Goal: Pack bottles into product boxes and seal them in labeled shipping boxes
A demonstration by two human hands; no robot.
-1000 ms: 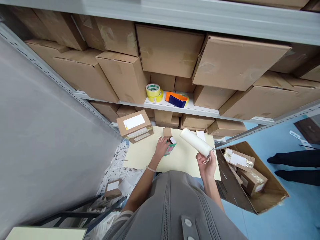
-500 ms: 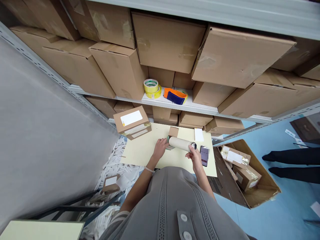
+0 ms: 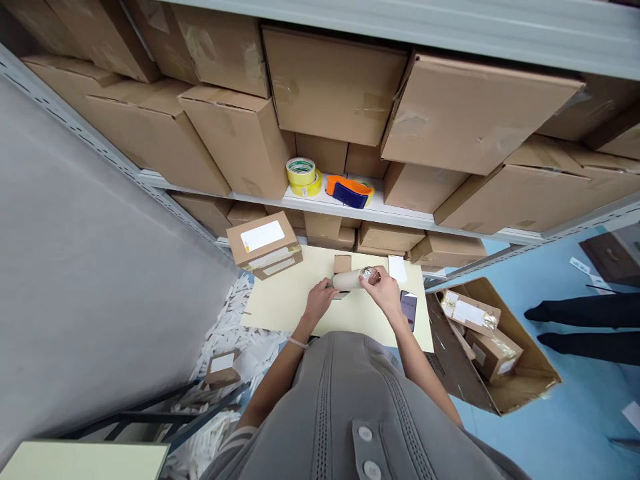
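Note:
A white cylinder lies on its side over a pale yellow table, its far end at a small open cardboard box. My right hand is closed round the cylinder's near end. My left hand is curled at its other end, fingers pressed on a small green packet mostly hidden beneath. A dark phone lies just right of my right hand, and a white slip sits behind it.
Labelled parcels are stacked at the table's back left. The shelf behind holds yellow tape rolls, an orange and blue tape dispenser and many cartons. A floor carton with parcels stands right; another person's legs beyond it.
My right hand brought the white cylinder down from mid-air and laid it on the table towards the small box. The left hand stayed on the green packet.

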